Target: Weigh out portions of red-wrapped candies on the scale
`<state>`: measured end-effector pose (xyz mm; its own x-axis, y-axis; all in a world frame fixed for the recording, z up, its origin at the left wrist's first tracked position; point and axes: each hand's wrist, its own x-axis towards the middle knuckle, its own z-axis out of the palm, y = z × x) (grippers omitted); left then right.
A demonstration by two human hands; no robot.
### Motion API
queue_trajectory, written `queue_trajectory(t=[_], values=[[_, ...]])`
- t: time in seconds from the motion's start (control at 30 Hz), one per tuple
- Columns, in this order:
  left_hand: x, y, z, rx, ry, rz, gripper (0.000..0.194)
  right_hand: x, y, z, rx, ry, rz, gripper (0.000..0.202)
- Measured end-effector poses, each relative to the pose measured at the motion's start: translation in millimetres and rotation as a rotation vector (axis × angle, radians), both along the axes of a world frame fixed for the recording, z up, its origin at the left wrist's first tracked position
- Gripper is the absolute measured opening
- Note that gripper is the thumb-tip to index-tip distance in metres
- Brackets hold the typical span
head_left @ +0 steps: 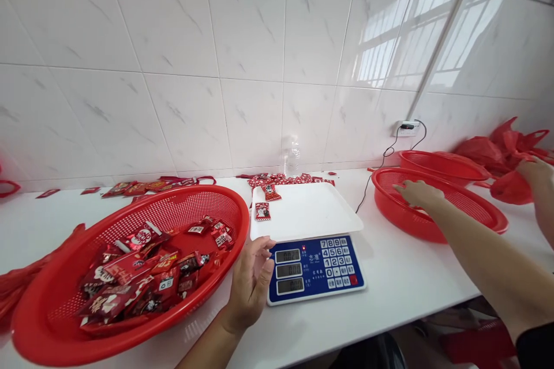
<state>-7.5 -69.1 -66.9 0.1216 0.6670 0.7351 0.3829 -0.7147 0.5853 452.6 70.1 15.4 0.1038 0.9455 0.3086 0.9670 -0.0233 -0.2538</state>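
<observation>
My left hand (249, 288) is in the gap between a red plastic basket (32, 328) and a white-and-blue digital scale (315, 268). Its thumb stands apart from the bent fingers, and nothing shows in the grip. The fingertips are beside the scale's left front corner; whether they touch it I cannot tell. On the white weighing tray (320, 210) lie two small red candy packets, one nearer (262, 211) and one farther back (271, 192). Several red and dark snack packets (142, 268) fill part of the basket. My right hand is out of view.
A co-worker's hand (418, 193) reaches into another red basket (476, 225); a second hand (534, 173) is by red bags (485, 153). Loose packets (281, 180) and a clear bottle (292, 158) line the tiled wall. A cable (366, 190) runs behind the scale to a socket (405, 128).
</observation>
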Motion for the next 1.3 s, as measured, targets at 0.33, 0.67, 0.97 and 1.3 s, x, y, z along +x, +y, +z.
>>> queue_trajectory(t=[0.33, 0.67, 0.97, 1.3], values=[[-1.4, -1.3, -0.1, -0.005, -0.029, 0.007, 0.033, -230.4, 35.1, 1.7, -0.101, -0.066, 0.558, 0.069], [-1.5, -3.4, 0.2, -0.008, -0.023, 0.024, 0.033, -331.6, 23.8, -23.2, -0.118, -0.058, 0.924, 0.064], [0.2, -5.4, 0.7, 0.013, 0.018, -0.005, 0.035, -249.6, 2.9, -23.5, 0.081, -0.023, 0.787, 0.019], [1.6, -2.3, -2.0, -0.009, 0.035, -0.039, 0.035, -44.6, 4.7, 1.5, 0.290, -0.009, -0.078, 0.046]])
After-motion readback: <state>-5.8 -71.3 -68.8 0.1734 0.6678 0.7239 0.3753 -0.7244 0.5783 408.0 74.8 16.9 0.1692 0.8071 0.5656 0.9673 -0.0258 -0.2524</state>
